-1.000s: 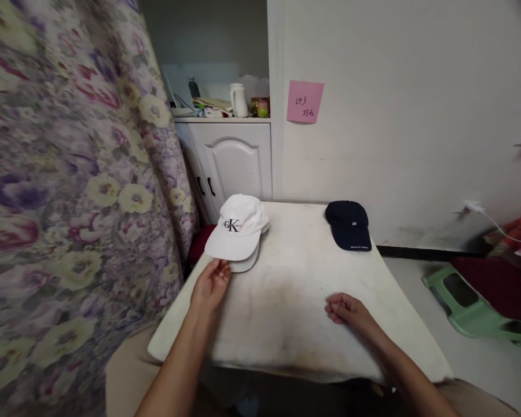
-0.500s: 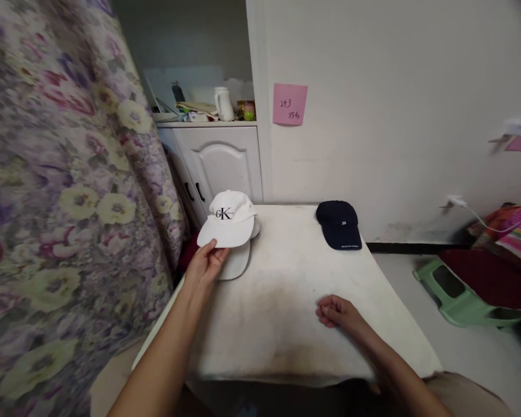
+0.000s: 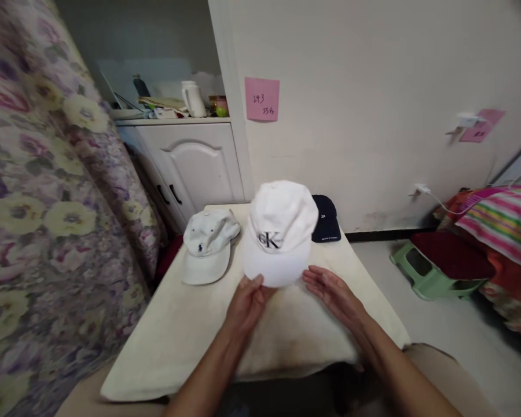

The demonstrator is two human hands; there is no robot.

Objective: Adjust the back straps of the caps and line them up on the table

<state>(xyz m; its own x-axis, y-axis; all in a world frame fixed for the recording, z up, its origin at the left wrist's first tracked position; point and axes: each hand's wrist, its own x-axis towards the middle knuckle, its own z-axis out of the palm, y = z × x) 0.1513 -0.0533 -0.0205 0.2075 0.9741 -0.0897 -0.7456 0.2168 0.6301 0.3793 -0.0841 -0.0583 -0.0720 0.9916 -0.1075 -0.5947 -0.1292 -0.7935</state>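
A white cap (image 3: 282, 214) with dark "CK" lettering is held up over the middle of the table. My left hand (image 3: 248, 304) pinches the front edge of its brim, thumb on top. Close by the brim's right side is my right hand (image 3: 333, 292), fingers stretched out; whether they touch the brim I cannot tell. On the left of the table lies a pale grey cap (image 3: 208, 243) with a small dark emblem, its brim facing me. Behind the white cap, a navy cap (image 3: 327, 220) is partly hidden at the back right.
A cream cloth covers the table (image 3: 191, 341). Floral curtain (image 3: 65, 220) hangs at the left, and a white cabinet (image 3: 195, 168) stands behind. To the right on the floor is a green stool (image 3: 417, 269) with a dark red top. A pink note (image 3: 262, 99) is on the wall.
My left hand has carried the white cap right and nearer to me, uncovering the grey cap. My right hand has risen beside the brim and its fingers have opened. The view has turned right.
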